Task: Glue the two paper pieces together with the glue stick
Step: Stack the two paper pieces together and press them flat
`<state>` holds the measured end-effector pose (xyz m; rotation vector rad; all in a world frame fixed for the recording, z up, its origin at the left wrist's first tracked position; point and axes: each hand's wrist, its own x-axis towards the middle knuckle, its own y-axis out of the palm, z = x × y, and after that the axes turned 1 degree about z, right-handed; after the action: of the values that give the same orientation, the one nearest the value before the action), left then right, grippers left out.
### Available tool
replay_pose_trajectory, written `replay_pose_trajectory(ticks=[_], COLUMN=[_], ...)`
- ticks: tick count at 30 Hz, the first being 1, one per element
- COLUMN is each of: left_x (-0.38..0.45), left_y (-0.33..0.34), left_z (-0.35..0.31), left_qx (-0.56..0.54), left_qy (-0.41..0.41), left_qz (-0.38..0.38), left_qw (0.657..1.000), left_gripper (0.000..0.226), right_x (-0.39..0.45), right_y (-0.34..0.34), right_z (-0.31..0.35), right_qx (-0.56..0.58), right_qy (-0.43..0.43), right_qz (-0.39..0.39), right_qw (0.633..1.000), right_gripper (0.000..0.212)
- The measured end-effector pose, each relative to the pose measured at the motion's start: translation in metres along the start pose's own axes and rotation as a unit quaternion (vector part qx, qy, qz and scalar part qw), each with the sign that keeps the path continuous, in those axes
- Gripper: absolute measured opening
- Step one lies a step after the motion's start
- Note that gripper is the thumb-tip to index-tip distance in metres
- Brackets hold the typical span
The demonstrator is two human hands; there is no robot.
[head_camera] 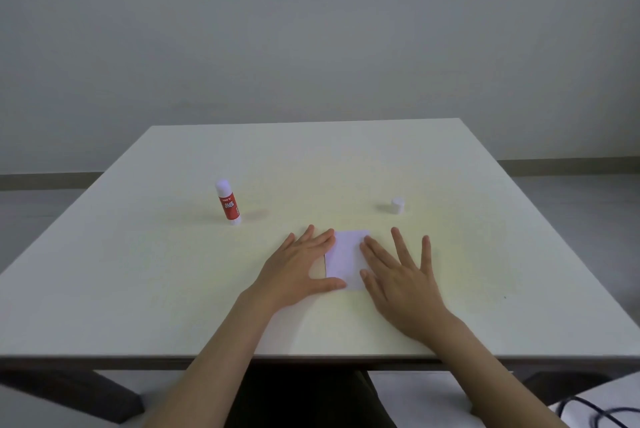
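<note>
A pale table [138, 289] fills the view, with a grey wall [311, 29] behind it. Both hands lie flat and spread, grasping nothing — the left hand [294, 272] presses its fingertips and thumb on the left edge of the white paper [346, 256], the right hand [398, 275] rests its fingers on the right edge. The paper lies near the table's near-centre between them. A red glue stick [228, 202] stands upright, uncapped, far left; its white cap [397, 205] sits far right — well apart.

Both hands [298, 265] [401, 275] press flat on paper [346, 254].
</note>
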<state>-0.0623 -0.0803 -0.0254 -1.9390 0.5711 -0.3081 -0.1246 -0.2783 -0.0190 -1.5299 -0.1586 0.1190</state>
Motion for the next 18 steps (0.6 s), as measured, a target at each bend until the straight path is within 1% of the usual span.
replay_pose_trajectory(ticks=[3,5,8,9,13,16,18], left_x=[-0.002,-0.003,-0.004,-0.003,-0.002,-0.003,-0.003], left_y=[-0.001,-0.001,-0.003,-0.003,-0.004,-0.003,-0.003], left_z=[0.000,0.000,0.002,0.002,0.003,0.003,0.003], left_qx=[0.003,0.001,-0.004,-0.002,0.010,0.006,0.000], left_qy=[-0.002,-0.003,-0.001,-0.001,0.001,0.002,0.001], left_qz=[-0.001,0.002,0.006,0.008,0.013,0.013,0.008], left_qw=[1.000,1.000,1.000,1.000,1.000,1.000,1.000], left_gripper=[0.087,0.088,0.089,0.089,0.089,0.090,0.092], right_x=[0.020,0.016,-0.012,-0.025,-0.065,-0.061,-0.046], right_y=[0.005,0.003,-0.005,-0.004,0.001,-0.010,-0.019], right_z=[-0.004,-0.002,0.004,0.006,0.011,0.011,0.017], right_qx=[-0.003,-0.005,-0.023,-0.026,-0.018,-0.002,0.032], right_qy=[0.008,0.004,-0.023,-0.028,-0.038,-0.029,-0.031], right_qz=[0.005,0.005,-0.034,-0.046,-0.042,-0.062,-0.065], right_qw=[1.000,1.000,0.999,0.998,0.998,0.998,0.997], right_gripper=[0.055,0.057,0.070,0.071,0.067,0.068,0.061])
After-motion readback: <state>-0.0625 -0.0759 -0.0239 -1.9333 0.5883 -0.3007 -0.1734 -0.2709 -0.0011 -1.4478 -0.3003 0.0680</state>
